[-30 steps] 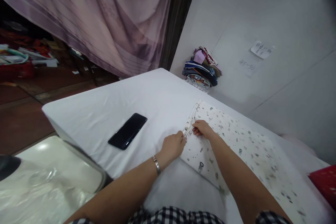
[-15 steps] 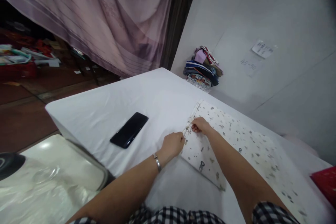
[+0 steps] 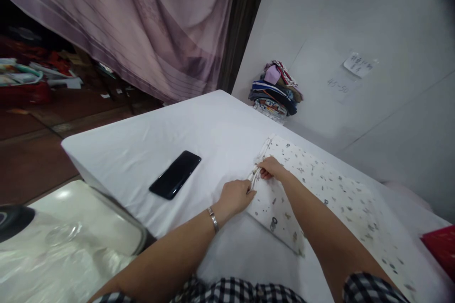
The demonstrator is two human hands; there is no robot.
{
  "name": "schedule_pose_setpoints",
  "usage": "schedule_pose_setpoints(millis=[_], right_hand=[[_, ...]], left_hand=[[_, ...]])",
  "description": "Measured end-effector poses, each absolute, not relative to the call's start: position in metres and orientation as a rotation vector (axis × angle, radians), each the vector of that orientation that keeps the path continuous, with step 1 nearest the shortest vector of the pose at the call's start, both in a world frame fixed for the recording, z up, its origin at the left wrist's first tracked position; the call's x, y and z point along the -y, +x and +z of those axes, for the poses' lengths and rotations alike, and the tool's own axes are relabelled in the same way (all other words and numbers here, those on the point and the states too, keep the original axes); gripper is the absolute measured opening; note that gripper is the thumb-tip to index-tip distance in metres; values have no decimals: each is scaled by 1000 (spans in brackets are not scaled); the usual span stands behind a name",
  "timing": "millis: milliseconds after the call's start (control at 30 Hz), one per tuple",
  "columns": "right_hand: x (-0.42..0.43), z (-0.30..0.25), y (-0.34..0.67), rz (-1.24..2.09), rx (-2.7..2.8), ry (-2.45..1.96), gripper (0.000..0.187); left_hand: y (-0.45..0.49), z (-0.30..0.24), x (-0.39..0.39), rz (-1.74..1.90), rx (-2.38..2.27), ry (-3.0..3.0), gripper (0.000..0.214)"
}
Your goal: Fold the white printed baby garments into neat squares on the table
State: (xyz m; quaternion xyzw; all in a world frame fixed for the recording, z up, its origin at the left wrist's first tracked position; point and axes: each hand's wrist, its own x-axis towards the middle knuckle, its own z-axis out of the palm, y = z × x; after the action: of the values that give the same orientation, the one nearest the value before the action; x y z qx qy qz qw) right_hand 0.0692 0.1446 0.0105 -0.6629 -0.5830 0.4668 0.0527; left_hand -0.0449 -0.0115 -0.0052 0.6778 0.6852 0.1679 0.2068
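A white cloth (image 3: 330, 189) with small dark printed motifs lies spread over the right part of the table. Its left edge is gathered in a narrow fold. At that edge my left hand (image 3: 236, 196), with a silver bracelet on the wrist, pinches the fabric between thumb and fingers. Just beyond it, my right hand (image 3: 270, 168) is closed on the same folded edge, its fingertips partly tucked from sight. The two hands are close together but apart. A black phone (image 3: 175, 174) lies flat on the table to the left of my left hand.
The table (image 3: 213, 123) has a white cover. A stack of folded fabrics (image 3: 273, 92) stands by the wall at its far edge. At lower left are a cream machine-like object (image 3: 95, 213) and clear plastic (image 3: 64, 265). Something red (image 3: 441, 251) sits at far right.
My left hand's thumb has shifted slightly outward along the fold. My right hand has moved a little to the left, and the folded edge between them has bunched slightly.
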Motion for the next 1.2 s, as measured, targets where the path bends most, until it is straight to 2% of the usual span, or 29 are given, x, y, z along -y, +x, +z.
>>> schedule_pose_setpoints(millis=[200, 600, 833, 1200], right_hand=[[-144, 6, 75, 1459, 1700, -1968, 14], [-139, 6, 83, 1534, 1600, -1821, 17], [-142, 1, 85, 1559, 1583, -1791, 19], [-142, 0, 84, 1554, 1579, -1796, 18]], left_hand=[[-46, -3, 10, 532, -1950, 1837, 31], [-48, -8, 10, 523, -1996, 1862, 26], [-48, -8, 9, 507, -1992, 1857, 34], [-52, -8, 7, 466, -1984, 1834, 20]])
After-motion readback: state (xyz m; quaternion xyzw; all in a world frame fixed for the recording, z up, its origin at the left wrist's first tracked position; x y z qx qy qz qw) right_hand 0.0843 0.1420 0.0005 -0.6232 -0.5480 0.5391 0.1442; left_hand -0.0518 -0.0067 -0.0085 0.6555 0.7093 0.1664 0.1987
